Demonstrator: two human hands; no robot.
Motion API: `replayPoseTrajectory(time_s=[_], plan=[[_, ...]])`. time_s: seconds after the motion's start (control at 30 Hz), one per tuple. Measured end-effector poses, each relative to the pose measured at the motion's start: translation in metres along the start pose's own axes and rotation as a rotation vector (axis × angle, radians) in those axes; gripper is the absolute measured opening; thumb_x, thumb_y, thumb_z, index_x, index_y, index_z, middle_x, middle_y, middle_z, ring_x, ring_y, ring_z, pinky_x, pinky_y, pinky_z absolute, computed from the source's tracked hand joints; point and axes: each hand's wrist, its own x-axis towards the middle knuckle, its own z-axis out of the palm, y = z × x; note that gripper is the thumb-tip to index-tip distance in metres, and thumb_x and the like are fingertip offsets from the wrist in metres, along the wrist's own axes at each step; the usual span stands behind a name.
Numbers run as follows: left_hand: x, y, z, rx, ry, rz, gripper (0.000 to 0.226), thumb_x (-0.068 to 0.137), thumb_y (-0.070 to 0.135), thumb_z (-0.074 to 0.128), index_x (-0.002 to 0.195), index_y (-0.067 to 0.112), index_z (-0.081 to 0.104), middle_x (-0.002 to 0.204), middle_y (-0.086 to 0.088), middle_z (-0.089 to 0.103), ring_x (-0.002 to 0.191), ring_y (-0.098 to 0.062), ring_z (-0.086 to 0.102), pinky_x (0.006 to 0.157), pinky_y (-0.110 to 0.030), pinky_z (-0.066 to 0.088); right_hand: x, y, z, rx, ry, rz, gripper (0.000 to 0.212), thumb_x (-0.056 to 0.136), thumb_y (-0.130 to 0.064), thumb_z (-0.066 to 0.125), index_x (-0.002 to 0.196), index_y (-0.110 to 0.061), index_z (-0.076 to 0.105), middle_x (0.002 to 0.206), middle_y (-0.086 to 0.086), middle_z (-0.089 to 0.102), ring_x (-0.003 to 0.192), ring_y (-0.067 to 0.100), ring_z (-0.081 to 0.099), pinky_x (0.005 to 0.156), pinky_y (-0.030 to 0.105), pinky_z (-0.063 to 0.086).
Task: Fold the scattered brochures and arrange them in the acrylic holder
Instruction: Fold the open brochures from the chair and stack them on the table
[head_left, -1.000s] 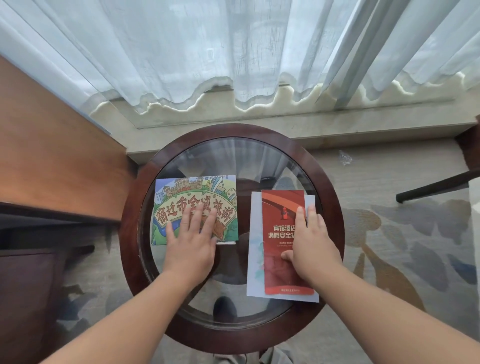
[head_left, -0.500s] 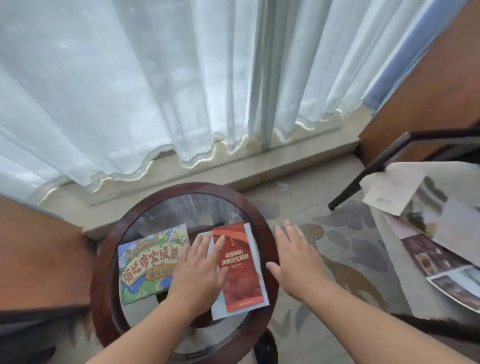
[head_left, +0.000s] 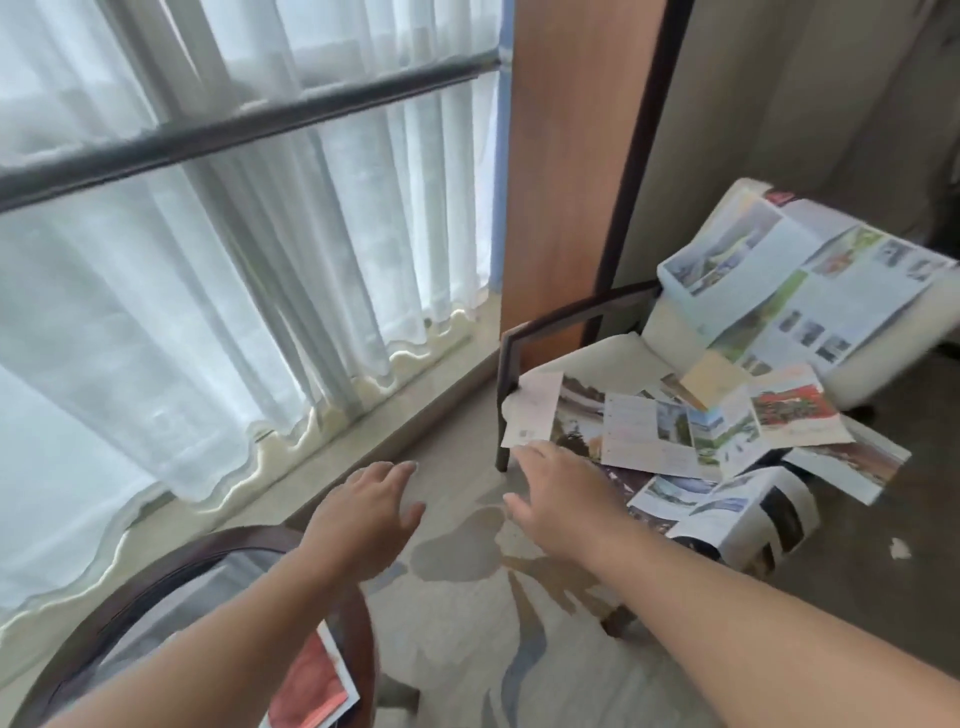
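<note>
Showing, at the lower left edge of the frame, a red brochure (head_left: 311, 686) lying on the round glass tabletop (head_left: 156, 577). Reaching out above the patterned carpet (head_left: 467, 649) with both hands: left hand (head_left: 363, 519) at lower centre, grip released, fingers spread and holding nothing; right hand (head_left: 563, 501) just right of it, grip likewise released, fingertips lying just beside the near corner of a pale unfolded brochure (head_left: 535, 415), contact impossible to tell.

Judging by this, fetching another sheet for folding. Calling next for pinching that single pale sheet at the seat's front edge and lifting it clear without dragging its neighbours to the floor.

Finding the scattered brochures (head_left: 675, 431) heaped loosely and overlapping on the seat of the white armchair (head_left: 608, 353) right of centre, with a curled brochure (head_left: 748, 514) hanging over the seat's front and a large open brochure (head_left: 800, 280) draping over the backrest at upper right. Finding no acrylic holder anywhere in view, so nothing to say about its contents. Ending, across the upper left, with sheer curtains (head_left: 208, 312) hanging at the window.
</note>
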Motion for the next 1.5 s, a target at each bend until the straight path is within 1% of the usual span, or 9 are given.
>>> replayPoseTrajectory(time_s=[0.2, 0.37, 0.53, 0.8, 0.93, 1.03, 1.2, 1.37, 1.5], plan=[[0.041, 0.115, -0.013, 0.006, 0.003, 0.098, 0.057, 0.098, 0.052, 0.037, 0.149, 0.028, 0.03, 0.15, 0.001, 0.04, 0.136, -0.021, 0.038, 0.109, -0.038, 0.037, -0.025, 0.09, -0.048, 0.003, 0.053, 0.085, 0.047, 0.096, -0.04, 0.045, 0.136, -0.017, 0.046, 0.137, 0.005, 0.05, 0.12, 0.028, 0.051, 0.096, 0.041, 0.045], [0.07, 0.175, -0.012, 0.031, 0.005, 0.161, 0.057, 0.098, 0.052, 0.038, 0.148, 0.027, 0.031, 0.148, -0.001, 0.043, 0.136, -0.021, 0.038, 0.109, -0.037, 0.037, -0.033, 0.146, -0.062, 0.028, 0.058, 0.158, 0.046, 0.095, -0.038, 0.044, 0.136, -0.017, 0.046, 0.137, 0.006, 0.051, 0.12, 0.028, 0.051, 0.096, 0.039, 0.045], [0.103, 0.21, -0.001, 0.066, -0.049, 0.228, 0.056, 0.098, 0.052, 0.037, 0.147, 0.027, 0.033, 0.145, -0.001, 0.046, 0.133, -0.022, 0.042, 0.106, -0.039, 0.04, -0.029, 0.186, -0.06, 0.069, 0.05, 0.223, 0.039, 0.094, -0.038, 0.045, 0.129, -0.02, 0.051, 0.129, 0.003, 0.055, 0.113, 0.026, 0.053, 0.094, 0.039, 0.047], [0.194, 0.264, 0.023, 0.027, -0.107, 0.331, 0.054, 0.096, 0.053, 0.039, 0.145, 0.028, 0.036, 0.142, -0.002, 0.05, 0.124, -0.024, 0.051, 0.096, -0.04, 0.047, -0.008, 0.258, -0.07, 0.078, 0.021, 0.417, 0.038, 0.096, -0.034, 0.045, 0.131, -0.018, 0.05, 0.131, 0.004, 0.052, 0.112, 0.026, 0.054, 0.089, 0.04, 0.051], [0.231, 0.291, 0.035, 0.023, -0.159, 0.39, 0.057, 0.096, 0.054, 0.04, 0.147, 0.03, 0.032, 0.15, -0.002, 0.044, 0.132, -0.025, 0.046, 0.101, -0.043, 0.045, 0.001, 0.293, -0.072, 0.095, 0.002, 0.496, 0.041, 0.097, -0.033, 0.045, 0.135, -0.017, 0.048, 0.138, 0.004, 0.049, 0.118, 0.026, 0.053, 0.09, 0.039, 0.05], [0.247, 0.305, 0.047, 0.057, -0.196, 0.418, 0.057, 0.096, 0.055, 0.039, 0.146, 0.028, 0.031, 0.146, -0.004, 0.047, 0.128, -0.026, 0.049, 0.1, -0.044, 0.047, 0.007, 0.317, -0.067, 0.123, -0.014, 0.534, 0.043, 0.097, -0.033, 0.044, 0.138, -0.02, 0.047, 0.14, 0.004, 0.048, 0.119, 0.025, 0.052, 0.09, 0.039, 0.05], [0.268, 0.33, 0.071, 0.073, -0.265, 0.399, 0.056, 0.096, 0.055, 0.039, 0.146, 0.029, 0.03, 0.145, -0.003, 0.047, 0.127, -0.025, 0.05, 0.097, -0.043, 0.048, 0.016, 0.36, -0.054, 0.163, -0.054, 0.552, 0.052, 0.099, -0.036, 0.043, 0.148, -0.022, 0.036, 0.148, 0.001, 0.041, 0.127, 0.023, 0.047, 0.095, 0.038, 0.048], [0.288, 0.368, 0.093, 0.087, -0.298, 0.368, 0.057, 0.097, 0.054, 0.037, 0.147, 0.028, 0.028, 0.144, -0.003, 0.048, 0.126, -0.024, 0.05, 0.1, -0.042, 0.045, 0.028, 0.424, -0.052, 0.173, -0.072, 0.557, 0.045, 0.098, -0.035, 0.045, 0.141, -0.019, 0.044, 0.14, 0.004, 0.047, 0.119, 0.025, 0.051, 0.091, 0.038, 0.05], [0.308, 0.411, 0.112, 0.066, -0.32, 0.354, 0.057, 0.098, 0.053, 0.038, 0.148, 0.027, 0.028, 0.145, -0.004, 0.048, 0.128, -0.024, 0.049, 0.104, -0.043, 0.043, 0.04, 0.487, -0.054, 0.153, -0.064, 0.599, 0.043, 0.096, -0.034, 0.046, 0.136, -0.018, 0.048, 0.137, 0.006, 0.05, 0.119, 0.028, 0.05, 0.09, 0.039, 0.049]])
